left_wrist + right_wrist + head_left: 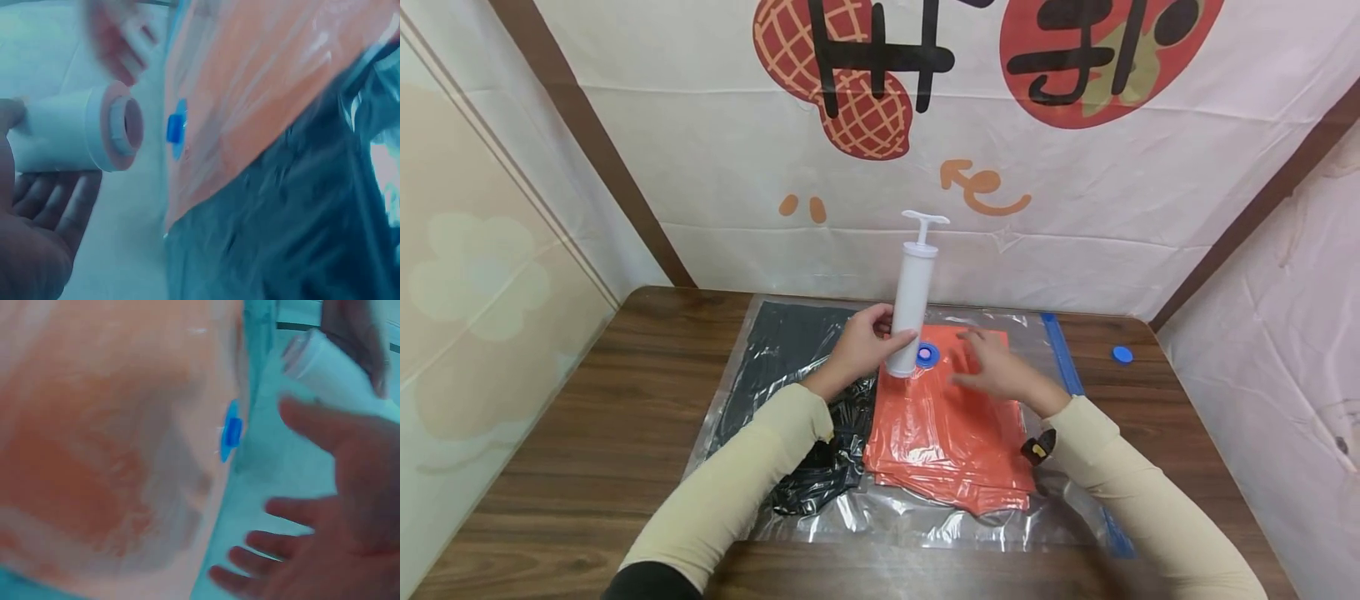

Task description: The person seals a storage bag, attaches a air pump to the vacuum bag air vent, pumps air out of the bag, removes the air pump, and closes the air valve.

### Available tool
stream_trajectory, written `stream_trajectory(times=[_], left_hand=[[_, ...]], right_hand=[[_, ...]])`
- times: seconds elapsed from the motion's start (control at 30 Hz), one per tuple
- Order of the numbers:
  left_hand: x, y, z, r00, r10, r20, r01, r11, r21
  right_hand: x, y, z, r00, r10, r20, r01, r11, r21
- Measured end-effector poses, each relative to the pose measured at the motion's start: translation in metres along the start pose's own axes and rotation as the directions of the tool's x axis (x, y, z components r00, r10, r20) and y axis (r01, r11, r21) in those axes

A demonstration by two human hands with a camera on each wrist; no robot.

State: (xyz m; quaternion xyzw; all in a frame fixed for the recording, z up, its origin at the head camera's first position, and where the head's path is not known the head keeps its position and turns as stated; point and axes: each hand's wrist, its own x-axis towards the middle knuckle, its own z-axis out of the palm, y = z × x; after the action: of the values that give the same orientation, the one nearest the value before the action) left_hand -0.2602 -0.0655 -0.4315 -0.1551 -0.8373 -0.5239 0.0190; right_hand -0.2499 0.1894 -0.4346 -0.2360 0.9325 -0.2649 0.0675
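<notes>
My left hand (867, 343) grips a white hand pump (913, 300) by its lower barrel, T-handle up. In the left wrist view the pump's round open end (128, 128) points toward a blue valve (177, 129), with a gap between them. That valve sits on a clear vacuum storage bag (895, 525) lying flat on the table. Inside the bag are orange-red plastic packs (955, 433) and black ones (797, 358). My right hand (996, 367) hovers over the orange side, fingers spread and holding nothing. In the right wrist view its fingers (281, 544) are parted near the valve.
A small blue cap (1122, 355) lies on the brown wooden table (587, 417) right of the bag. A blue zip strip (1062, 354) runs along the bag's right edge. Behind the table hangs a printed white cloth (1075, 200).
</notes>
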Motion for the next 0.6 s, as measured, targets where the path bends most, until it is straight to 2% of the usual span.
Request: stream_trajectory(times=[0.03, 0.1, 0.2, 0.3, 0.43, 0.6], left_hand=[[-0.001, 0.001, -0.005, 1.0, -0.004, 0.006, 0.004, 1.0, 0.015], [-0.004, 0.002, -0.015, 0.999, -0.018, 0.026, 0.017, 0.999, 0.049], [-0.008, 0.003, -0.029, 0.997, -0.04, 0.068, 0.035, 0.996, 0.079], [-0.012, 0.004, -0.043, 0.993, -0.058, 0.099, 0.048, 0.994, 0.098], [-0.02, 0.003, -0.063, 0.991, -0.078, 0.11, 0.062, 0.988, 0.143], [-0.039, -0.007, -0.099, 0.989, -0.087, 0.12, 0.061, 0.977, 0.204]], right_hand=[[-0.005, 0.002, 0.0, 0.997, 0.014, 0.072, -0.013, 1.0, -0.023], [-0.013, 0.004, 0.001, 0.979, 0.051, 0.199, -0.04, 0.997, -0.06], [-0.02, 0.007, 0.003, 0.944, 0.098, 0.316, -0.071, 0.993, -0.096], [-0.023, 0.01, 0.007, 0.928, 0.122, 0.352, -0.076, 0.987, -0.14], [-0.021, 0.012, 0.01, 0.925, 0.139, 0.355, -0.08, 0.981, -0.176], [-0.019, 0.01, 0.012, 0.919, 0.139, 0.369, -0.075, 0.98, -0.184]])
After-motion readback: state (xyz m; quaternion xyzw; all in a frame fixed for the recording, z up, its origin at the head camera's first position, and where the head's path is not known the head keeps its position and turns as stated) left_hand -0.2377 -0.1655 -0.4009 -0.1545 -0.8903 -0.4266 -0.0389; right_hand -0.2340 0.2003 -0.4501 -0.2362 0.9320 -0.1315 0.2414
